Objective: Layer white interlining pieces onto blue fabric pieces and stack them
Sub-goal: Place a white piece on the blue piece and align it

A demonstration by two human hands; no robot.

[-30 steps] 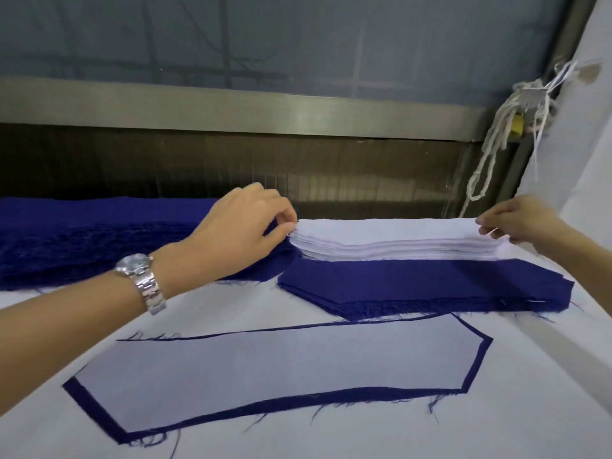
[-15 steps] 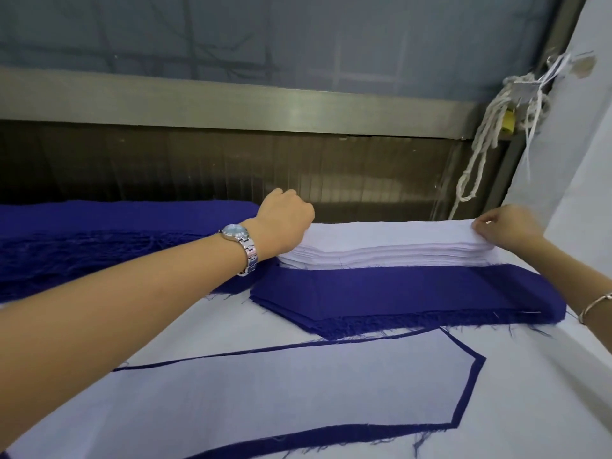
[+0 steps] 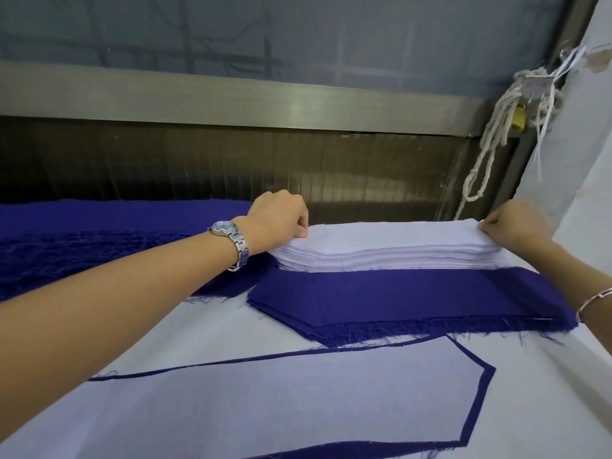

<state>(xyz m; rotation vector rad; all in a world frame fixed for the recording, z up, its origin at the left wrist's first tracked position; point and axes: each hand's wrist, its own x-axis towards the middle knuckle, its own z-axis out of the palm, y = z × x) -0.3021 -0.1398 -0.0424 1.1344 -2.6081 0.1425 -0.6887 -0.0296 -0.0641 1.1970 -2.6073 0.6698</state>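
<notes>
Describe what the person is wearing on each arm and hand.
At the wrist of the left hand sits a silver metal link-band wristwatch with a round pale-blue dial. At the wrist of the right hand sits a thin silver metal bangle. Both forearms are bare, with no sleeves showing. No gloves or rings are visible.

Garment workshop, fabric-prep station. A cloth-covered worktop carries thick stacks of identical cut pieces: white interlining stack, blue fabric stack, frayed blue pile at left. Metal rail behind, knotted rope hanging at right.
</notes>
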